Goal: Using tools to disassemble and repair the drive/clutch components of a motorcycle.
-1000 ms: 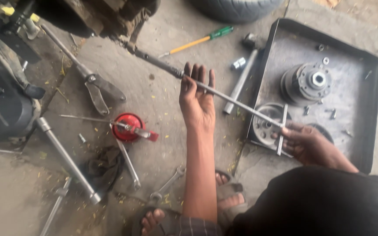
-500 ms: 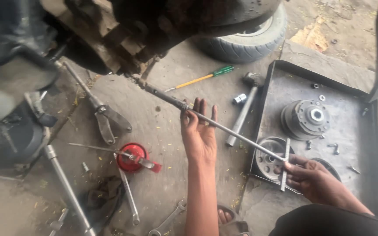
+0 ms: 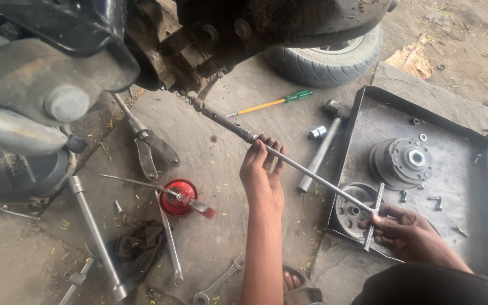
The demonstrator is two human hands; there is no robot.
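A long T-wrench is being held slantwise above the floor, its far tip being pushed into the underside of the engine, its cross handle lying over the near edge of the tray. The left hand is being kept under the middle of the shaft, fingers spread and only loosely curled, so the shaft is being supported more than gripped. The right hand is being closed around the cross handle, at the tray's near left corner.

The wrench is looking like plain steel: stiff, rather heavy for its thinness, and probably oily, so slipping is likely. The best hold is judged to be at the cross handle for turning, with a light guide at mid-shaft.

Inside the tray, a round clutch part is sitting in the middle, a ring-shaped drum is lying at the near left, partly hidden by the handle, and small bolts are being scattered around. Left of the tray, a hammer, a socket and a screwdriver are lying on the floor.
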